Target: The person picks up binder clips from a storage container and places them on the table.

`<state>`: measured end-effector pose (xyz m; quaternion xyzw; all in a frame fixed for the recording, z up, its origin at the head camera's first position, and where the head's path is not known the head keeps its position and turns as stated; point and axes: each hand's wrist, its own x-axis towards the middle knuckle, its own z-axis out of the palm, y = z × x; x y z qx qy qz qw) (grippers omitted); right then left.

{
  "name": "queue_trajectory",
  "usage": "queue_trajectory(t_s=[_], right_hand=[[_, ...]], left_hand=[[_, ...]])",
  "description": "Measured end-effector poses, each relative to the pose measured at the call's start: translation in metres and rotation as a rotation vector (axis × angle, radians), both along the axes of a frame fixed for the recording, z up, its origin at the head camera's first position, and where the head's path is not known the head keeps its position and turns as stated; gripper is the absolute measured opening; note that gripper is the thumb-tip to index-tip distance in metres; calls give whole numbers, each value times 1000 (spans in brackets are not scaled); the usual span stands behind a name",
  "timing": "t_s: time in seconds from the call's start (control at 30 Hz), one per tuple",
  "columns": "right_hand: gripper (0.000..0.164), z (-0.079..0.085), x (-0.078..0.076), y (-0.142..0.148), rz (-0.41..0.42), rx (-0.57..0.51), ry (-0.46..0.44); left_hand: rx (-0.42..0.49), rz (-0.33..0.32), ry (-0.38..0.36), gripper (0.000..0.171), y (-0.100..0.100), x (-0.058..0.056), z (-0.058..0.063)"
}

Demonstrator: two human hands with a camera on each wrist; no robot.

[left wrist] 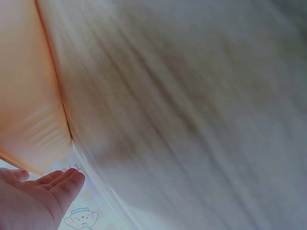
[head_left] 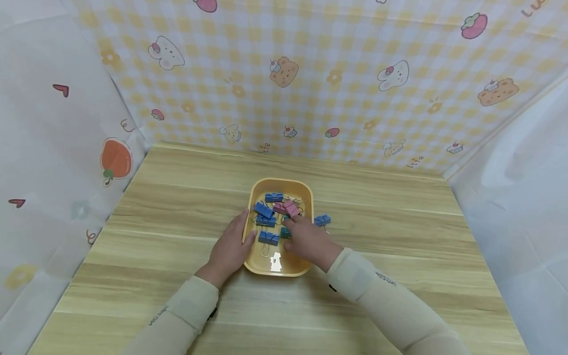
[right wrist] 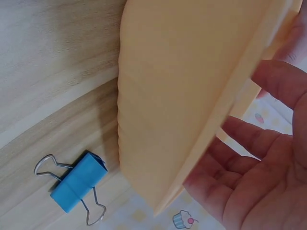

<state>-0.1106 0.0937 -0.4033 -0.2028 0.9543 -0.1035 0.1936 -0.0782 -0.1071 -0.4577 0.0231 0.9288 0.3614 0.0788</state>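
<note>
A yellow plastic tray stands on the table and holds several binder clips. My left hand grips its left wall, fingers along the outside and thumb over the rim. Across the right rim, my right hand reaches into the tray, its fingertips among the clips. A green binder clip shows partly between its thumb and forefinger; I cannot tell whether they pinch it. Near those fingers lies a pink binder clip. On the tray's left side are blue binder clips, the nearest one with its wire handle extended.
Outside the tray, just right of it, a blue binder clip lies on the wooden table. A checked cloth hangs behind the table's back edge, and pale cloths hang at both sides.
</note>
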Motion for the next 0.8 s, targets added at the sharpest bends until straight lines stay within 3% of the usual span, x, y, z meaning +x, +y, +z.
queue_trajectory(t_s=[0.8], right_hand=[[49, -18, -4, -9, 71, 137, 14]], left_hand=[[20, -1, 6, 68, 0, -1, -1]])
